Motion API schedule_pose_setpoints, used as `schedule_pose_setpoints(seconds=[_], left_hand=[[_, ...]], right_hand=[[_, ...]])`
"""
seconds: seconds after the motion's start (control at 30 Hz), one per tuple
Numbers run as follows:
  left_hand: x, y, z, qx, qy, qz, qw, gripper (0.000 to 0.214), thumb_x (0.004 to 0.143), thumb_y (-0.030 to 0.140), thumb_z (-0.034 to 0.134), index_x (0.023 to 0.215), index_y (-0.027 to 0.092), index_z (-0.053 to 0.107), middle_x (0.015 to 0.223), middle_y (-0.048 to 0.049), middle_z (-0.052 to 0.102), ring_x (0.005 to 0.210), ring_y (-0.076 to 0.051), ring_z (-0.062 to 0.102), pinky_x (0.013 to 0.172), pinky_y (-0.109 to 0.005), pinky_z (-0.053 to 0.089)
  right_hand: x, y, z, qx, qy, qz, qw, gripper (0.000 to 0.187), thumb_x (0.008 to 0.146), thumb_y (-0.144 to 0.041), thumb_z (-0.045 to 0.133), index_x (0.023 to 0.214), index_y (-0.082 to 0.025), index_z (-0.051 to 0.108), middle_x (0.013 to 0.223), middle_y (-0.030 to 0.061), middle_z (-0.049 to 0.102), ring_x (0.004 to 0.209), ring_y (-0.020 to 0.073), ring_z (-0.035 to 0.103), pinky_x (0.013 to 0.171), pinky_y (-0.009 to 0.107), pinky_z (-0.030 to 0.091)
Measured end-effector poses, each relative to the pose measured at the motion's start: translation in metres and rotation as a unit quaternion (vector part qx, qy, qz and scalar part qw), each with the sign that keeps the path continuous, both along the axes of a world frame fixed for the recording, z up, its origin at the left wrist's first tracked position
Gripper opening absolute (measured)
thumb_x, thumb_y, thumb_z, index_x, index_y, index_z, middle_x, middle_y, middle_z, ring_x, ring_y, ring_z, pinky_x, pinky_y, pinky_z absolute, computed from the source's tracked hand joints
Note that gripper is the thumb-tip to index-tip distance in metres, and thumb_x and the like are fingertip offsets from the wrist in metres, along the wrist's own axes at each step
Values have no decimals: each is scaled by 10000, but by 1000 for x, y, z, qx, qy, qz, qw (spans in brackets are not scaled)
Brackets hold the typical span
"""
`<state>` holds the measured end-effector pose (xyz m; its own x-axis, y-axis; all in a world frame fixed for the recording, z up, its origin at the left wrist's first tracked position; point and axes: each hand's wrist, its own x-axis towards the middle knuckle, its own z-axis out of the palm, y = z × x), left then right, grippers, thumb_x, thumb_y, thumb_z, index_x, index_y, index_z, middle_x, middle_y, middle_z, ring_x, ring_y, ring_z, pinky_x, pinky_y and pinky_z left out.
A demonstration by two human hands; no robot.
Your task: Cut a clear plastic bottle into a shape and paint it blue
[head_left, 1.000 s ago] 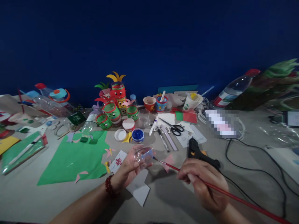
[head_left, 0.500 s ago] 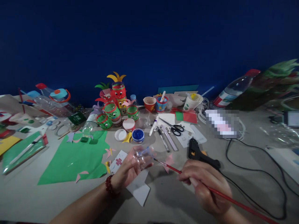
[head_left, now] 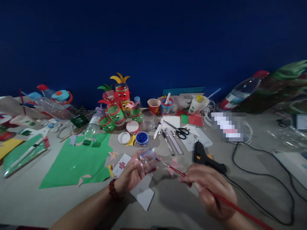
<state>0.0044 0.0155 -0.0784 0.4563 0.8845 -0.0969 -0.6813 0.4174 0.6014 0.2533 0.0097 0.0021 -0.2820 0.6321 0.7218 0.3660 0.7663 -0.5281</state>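
Note:
My left hand, with a beaded bracelet at the wrist, is closed around a clear plastic cup-like piece tilted on its side. Blue paint streaks show along its upper edge. In my right hand is a long red paintbrush, gripped like a pen. Its blue-tinted tip is at the right-hand rim of the clear piece; whether it touches is hard to make out. Just beyond stands an open jar of blue paint, beside a white lid. White paper scraps lie under my left hand.
A black glue gun with a trailing cord lies near my right hand. Scissors and pens are behind. Green paper spreads at left; decorated cups and a large bottle stand along the back.
The brush tip has risen slightly to the rim of the clear piece and now looks blue. My right hand has shifted a little left; my left hand keeps its hold.

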Motion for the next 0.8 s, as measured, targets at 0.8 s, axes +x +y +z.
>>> schedule_pose_setpoints(seconds=[0.8], left_hand=[[-1,0,0,-12,-4,2,1000,510,879,477,635,1298,190,581,1416,-167,579,1320,-367,527,1117,-536,333]], right_hand=[[-2,1,2,22,-14,-16,1000,297,751,-44,447,844,-219,667,672,9,700,614,156,699,559,244,588]])
